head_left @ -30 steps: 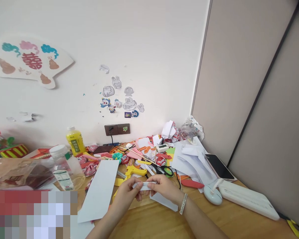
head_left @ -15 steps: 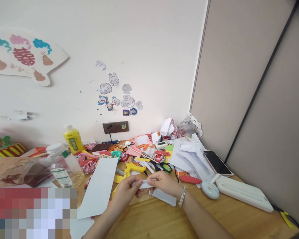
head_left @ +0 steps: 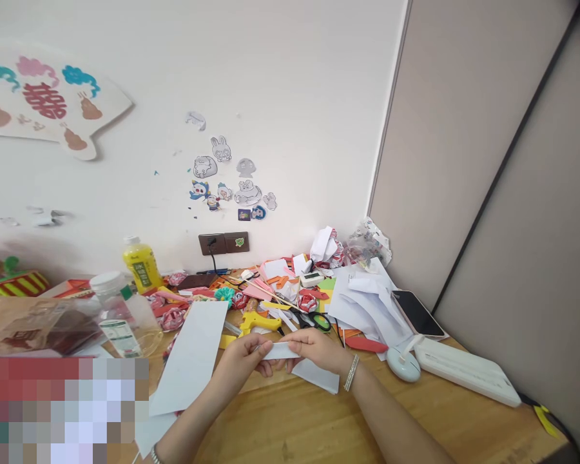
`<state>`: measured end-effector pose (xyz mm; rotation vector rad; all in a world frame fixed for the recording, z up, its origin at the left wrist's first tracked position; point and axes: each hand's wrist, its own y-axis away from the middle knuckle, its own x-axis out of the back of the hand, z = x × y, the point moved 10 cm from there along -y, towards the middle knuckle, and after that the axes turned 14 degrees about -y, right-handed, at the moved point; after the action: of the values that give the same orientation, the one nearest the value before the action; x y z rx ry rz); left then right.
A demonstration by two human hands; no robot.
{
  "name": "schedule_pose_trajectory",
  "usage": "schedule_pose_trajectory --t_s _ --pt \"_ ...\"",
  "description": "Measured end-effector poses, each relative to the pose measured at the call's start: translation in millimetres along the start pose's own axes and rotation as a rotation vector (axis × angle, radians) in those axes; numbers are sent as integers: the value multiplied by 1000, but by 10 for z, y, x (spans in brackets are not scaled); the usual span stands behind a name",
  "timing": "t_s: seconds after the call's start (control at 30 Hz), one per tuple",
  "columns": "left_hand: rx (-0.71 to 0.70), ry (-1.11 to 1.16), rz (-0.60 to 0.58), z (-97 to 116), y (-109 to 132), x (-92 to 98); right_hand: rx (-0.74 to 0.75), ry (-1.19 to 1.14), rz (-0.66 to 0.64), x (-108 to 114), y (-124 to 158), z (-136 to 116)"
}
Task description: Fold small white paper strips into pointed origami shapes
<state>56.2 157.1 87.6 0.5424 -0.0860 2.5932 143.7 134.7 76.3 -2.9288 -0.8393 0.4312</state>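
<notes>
Both my hands meet above the wooden table [head_left: 290,425], pinching a small folded strip of white paper [head_left: 280,351] between them. My left hand [head_left: 244,362] grips its left end with curled fingers. My right hand [head_left: 316,350], a bracelet on its wrist, holds the right end. Just under my right hand lies another white paper piece [head_left: 319,376] on the table. A long white paper sheet [head_left: 191,357] lies to the left of my left hand.
Behind the hands lie a yellow glue gun [head_left: 258,321], scissors [head_left: 314,319], coloured paper scraps and white sheets [head_left: 367,303]. A phone [head_left: 418,312], a small light-blue gadget [head_left: 403,364] and a white case [head_left: 466,374] sit right. Bottles [head_left: 142,264] and a plastic bag [head_left: 33,325] stand left.
The view has shifted slightly. My hands stay together on the folded white strip, their fingers shifting a little along it.
</notes>
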Motion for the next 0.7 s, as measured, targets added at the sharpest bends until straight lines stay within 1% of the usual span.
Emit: schedule_pose_trajectory --t_s 0.1,0.2,0.27,0.37,0.43,0.53,0.6,0.7 --pt "23 67 -68 -52 -26 -56 13 -29 37 71 14 11" --pt "29 122 -131 -105 -48 -121 27 9 100 153 25 15" --pt "9 115 -104 -121 -65 -99 25 58 124 179 21 29" --pt "-17 55 -40 -129 -76 -51 -18 129 123 163 -3 90" --pt "-14 42 -46 -131 -70 -71 -31 185 151 168 -15 107" --pt "0 76 -79 -117 -46 -115 22 233 223 195 -15 46" --pt "18 120 -84 -110 -30 -118 52 212 226 180 -20 20" --pt "71 237 -98 -138 -16 -122 69 133 197 150 -35 23"
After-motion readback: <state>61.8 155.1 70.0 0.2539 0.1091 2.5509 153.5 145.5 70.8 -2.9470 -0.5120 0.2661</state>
